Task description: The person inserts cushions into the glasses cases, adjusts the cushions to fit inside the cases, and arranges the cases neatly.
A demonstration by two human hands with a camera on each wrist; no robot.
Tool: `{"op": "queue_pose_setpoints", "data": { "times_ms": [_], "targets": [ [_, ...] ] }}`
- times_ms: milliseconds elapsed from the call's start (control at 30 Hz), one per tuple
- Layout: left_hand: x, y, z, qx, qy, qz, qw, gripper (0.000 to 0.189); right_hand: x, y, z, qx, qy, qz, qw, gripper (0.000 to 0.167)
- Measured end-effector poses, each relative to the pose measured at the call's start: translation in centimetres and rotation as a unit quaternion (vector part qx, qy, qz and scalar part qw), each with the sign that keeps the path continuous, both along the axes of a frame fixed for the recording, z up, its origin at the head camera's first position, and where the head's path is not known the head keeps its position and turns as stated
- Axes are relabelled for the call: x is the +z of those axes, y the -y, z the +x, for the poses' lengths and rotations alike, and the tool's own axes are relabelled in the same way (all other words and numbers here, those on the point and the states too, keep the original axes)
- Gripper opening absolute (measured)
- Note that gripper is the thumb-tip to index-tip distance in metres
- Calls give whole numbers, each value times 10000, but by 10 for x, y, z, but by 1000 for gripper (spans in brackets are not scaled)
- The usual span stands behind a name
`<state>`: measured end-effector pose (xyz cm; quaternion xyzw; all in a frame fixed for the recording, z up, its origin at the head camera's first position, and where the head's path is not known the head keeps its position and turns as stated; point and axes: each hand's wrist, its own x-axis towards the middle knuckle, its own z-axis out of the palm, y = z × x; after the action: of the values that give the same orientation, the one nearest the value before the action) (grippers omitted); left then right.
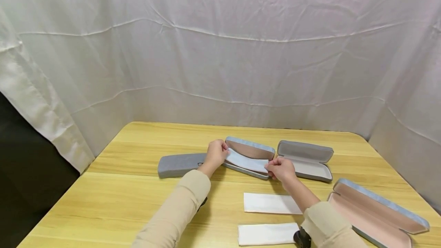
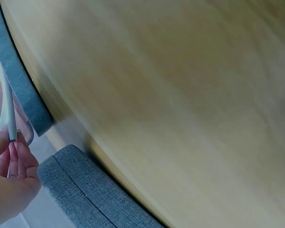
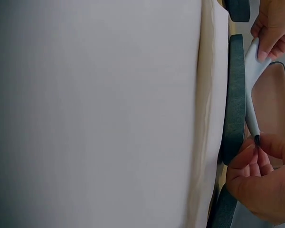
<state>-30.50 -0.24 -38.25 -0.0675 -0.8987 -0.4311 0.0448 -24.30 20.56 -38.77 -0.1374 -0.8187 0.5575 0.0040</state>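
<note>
A folded light-blue cloth point(image 1: 246, 162) is stretched between my two hands over an open glasses case point(image 1: 250, 149) with a blue outside and a pinkish-beige lining. My left hand point(image 1: 216, 153) pinches one end of the cloth at the case's left side. At the other end, my right hand point(image 1: 281, 168) grips a corner between thumb and fingers. The right wrist view shows the cloth point(image 3: 250, 95) bending between both hands, with a small dark mark at the right hand's fingertips. Part of the case's tray is hidden below the cloth.
Left of my left hand lies a closed grey glasses case point(image 1: 180, 165). An open grey case point(image 1: 312, 168) stands to the right, and an open blue case point(image 1: 370, 217) with pink lining is nearer. Two folded white cloths, one farther point(image 1: 270, 203) and one nearer point(image 1: 267, 234), lie in front.
</note>
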Motion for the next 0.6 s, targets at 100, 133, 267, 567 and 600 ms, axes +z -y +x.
{"op": "queue_pose_setpoints", "data": {
  "times_ms": [100, 133, 267, 567, 600],
  "targets": [
    [0, -2, 0, 101, 6, -179, 9998, 14, 0, 0, 1, -7, 15, 181, 9998, 10],
    [-1, -2, 0, 141, -35, -258, 9996, 14, 0, 0, 1, -6, 17, 238, 9997, 10],
    [-2, -4, 0, 252, -5, -414, 9988, 15, 0, 1, -1, 13, -7, 456, 9990, 12],
    [-5, -11, -3, 198, 153, -878, 9958, 17, 0, 4, 0, -89, -62, 985, 9951, 13],
    [-5, -12, -3, 223, 177, -909, 9955, 17, 1, 5, 0, -94, -73, 1016, 9948, 13]
  ]
}}
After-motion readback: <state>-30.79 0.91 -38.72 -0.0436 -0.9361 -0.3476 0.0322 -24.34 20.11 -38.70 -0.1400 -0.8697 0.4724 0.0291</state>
